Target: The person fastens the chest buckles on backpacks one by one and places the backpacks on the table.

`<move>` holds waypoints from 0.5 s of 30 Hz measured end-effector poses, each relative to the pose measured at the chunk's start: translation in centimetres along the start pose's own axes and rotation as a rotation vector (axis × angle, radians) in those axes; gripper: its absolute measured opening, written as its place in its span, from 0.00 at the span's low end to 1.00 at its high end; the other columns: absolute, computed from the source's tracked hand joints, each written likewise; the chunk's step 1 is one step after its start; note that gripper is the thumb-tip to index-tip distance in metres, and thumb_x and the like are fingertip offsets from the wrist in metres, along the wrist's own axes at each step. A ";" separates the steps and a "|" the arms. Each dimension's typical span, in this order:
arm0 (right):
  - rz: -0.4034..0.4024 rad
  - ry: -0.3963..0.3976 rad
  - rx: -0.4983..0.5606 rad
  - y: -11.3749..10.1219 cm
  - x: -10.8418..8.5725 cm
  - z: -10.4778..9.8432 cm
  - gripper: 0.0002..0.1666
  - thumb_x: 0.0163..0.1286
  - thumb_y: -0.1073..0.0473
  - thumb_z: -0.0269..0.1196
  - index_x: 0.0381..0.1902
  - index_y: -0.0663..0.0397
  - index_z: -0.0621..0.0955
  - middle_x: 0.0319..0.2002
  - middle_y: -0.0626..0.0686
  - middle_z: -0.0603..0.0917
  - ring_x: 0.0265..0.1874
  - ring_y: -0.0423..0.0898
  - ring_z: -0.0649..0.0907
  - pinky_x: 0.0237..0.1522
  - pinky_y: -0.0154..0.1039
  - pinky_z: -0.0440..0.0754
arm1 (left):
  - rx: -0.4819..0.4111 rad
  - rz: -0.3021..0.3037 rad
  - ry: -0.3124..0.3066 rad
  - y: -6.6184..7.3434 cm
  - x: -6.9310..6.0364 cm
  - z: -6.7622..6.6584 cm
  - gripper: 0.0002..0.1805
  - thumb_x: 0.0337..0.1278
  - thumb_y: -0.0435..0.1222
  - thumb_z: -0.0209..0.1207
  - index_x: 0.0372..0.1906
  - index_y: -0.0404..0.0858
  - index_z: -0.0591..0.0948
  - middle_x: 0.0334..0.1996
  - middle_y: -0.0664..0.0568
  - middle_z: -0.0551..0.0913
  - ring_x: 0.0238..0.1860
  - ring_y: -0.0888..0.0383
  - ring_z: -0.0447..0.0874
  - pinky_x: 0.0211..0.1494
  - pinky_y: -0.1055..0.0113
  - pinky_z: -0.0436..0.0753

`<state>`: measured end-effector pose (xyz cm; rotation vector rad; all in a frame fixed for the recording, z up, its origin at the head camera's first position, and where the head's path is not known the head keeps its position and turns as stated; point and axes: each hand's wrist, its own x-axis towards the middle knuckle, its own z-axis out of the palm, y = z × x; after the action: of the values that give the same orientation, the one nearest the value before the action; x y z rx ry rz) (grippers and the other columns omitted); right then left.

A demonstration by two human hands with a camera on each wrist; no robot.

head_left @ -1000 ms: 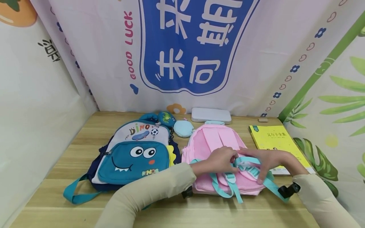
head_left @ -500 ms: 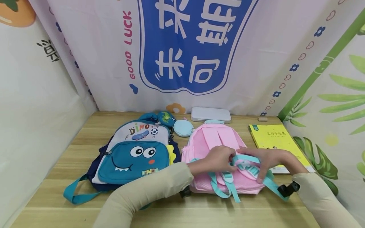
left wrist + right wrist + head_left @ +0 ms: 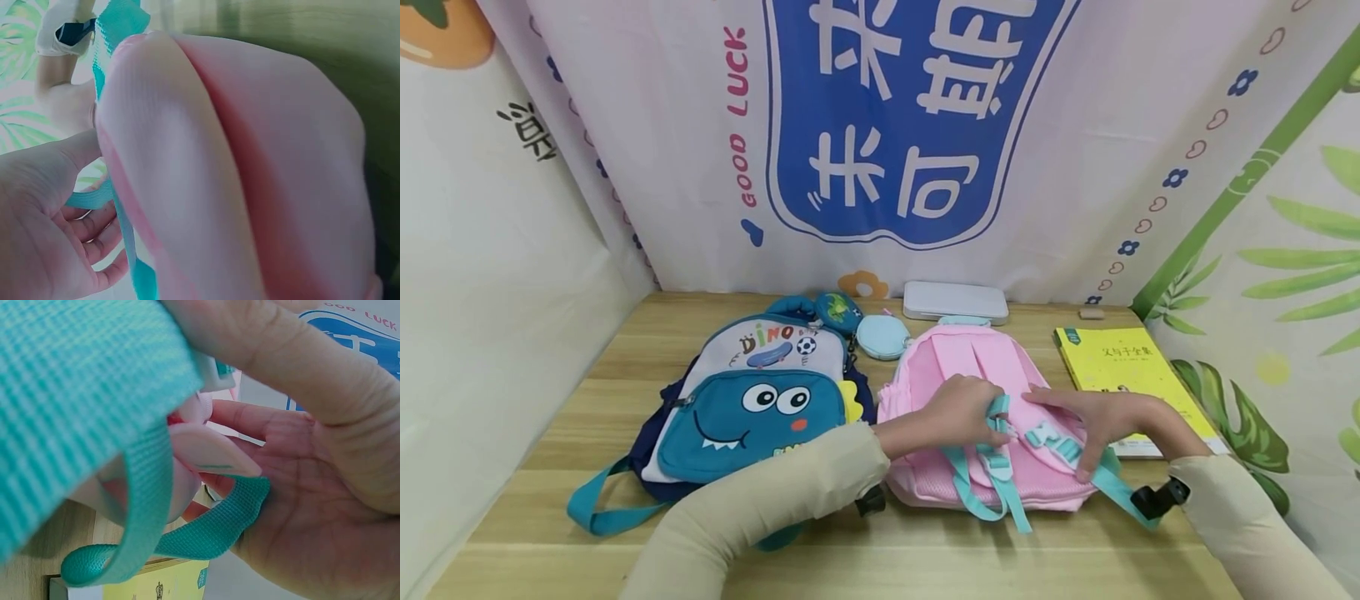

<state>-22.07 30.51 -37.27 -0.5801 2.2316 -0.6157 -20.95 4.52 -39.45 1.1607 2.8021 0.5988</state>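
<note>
We see the left hand [image 3: 955, 412] with its fingers curled round a teal strap [image 3: 999, 406], pinching it just over the lower back of the pink backpack [image 3: 946, 360]. To their right, the right hand [image 3: 1097, 421] has thumb and fingers spread wide apart, straddling a pale buckle [image 3: 1045, 434] (we cannot tell whether they press on it). The backpack lies on the bench [image 3: 850, 571], directly beneath both sets of fingers, its shoulder straps facing up. Loose teal webbing [image 3: 1018, 507] trails on our side of the left fingers. Outward past the right fingers we find a yellow book [image 3: 1116, 357]; away to the left of the left fingers lies a dinosaur backpack [image 3: 715, 437], partly covered by the sleeve [image 3: 775, 492]. Beyond the fingers we have a round pale-blue pouch [image 3: 882, 338], and farther off a white case [image 3: 955, 300].
</note>
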 end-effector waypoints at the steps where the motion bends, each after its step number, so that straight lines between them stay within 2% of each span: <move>1: 0.000 -0.001 -0.002 0.0 0.0 0.0 0.74 0.43 0.54 0.84 0.82 0.49 0.54 0.81 0.67 0.49 0.77 0.69 0.53 0.71 0.76 0.51 | 0.023 0.011 0.001 -0.1 -0.1 0.0 0.23 0.51 0.53 0.75 0.24 0.47 0.73 0.19 0.62 0.68 0.25 0.66 0.66 0.33 0.73 0.66; 4: -0.001 -0.008 -0.003 -0.1 0.0 -0.1 0.74 0.44 0.54 0.84 0.82 0.50 0.53 0.81 0.67 0.49 0.77 0.69 0.52 0.72 0.76 0.51 | 0.086 0.034 -0.002 -0.3 -0.3 0.0 0.19 0.52 0.55 0.73 0.30 0.47 0.79 0.28 0.61 0.74 0.34 0.64 0.71 0.40 0.71 0.70; 8: -0.005 -0.014 0.004 -0.3 -0.1 -0.1 0.75 0.44 0.55 0.84 0.82 0.51 0.52 0.81 0.67 0.48 0.77 0.70 0.51 0.71 0.76 0.50 | 0.144 0.040 -0.010 -0.5 -0.6 0.2 0.21 0.55 0.57 0.71 0.44 0.47 0.84 0.42 0.59 0.78 0.48 0.61 0.73 0.57 0.65 0.74; 11: -0.011 -0.012 0.004 -0.3 -0.2 -0.1 0.74 0.44 0.55 0.84 0.82 0.51 0.52 0.81 0.68 0.47 0.77 0.70 0.51 0.71 0.76 0.51 | 0.163 0.048 -0.006 -0.7 -0.9 0.2 0.22 0.56 0.57 0.69 0.47 0.46 0.84 0.45 0.58 0.78 0.50 0.60 0.72 0.66 0.59 0.71; 15: -0.024 0.009 -0.022 -0.7 -0.8 -0.1 0.72 0.45 0.53 0.83 0.81 0.53 0.54 0.80 0.69 0.50 0.77 0.70 0.54 0.72 0.74 0.54 | 0.162 0.053 0.002 -1.1 -1.2 -0.1 0.22 0.58 0.57 0.68 0.46 0.45 0.84 0.46 0.58 0.79 0.50 0.60 0.72 0.69 0.55 0.69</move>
<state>-21.53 30.43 -36.40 -0.6173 2.2457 -0.6080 -20.81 2.94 -39.84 1.2651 2.8748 0.3822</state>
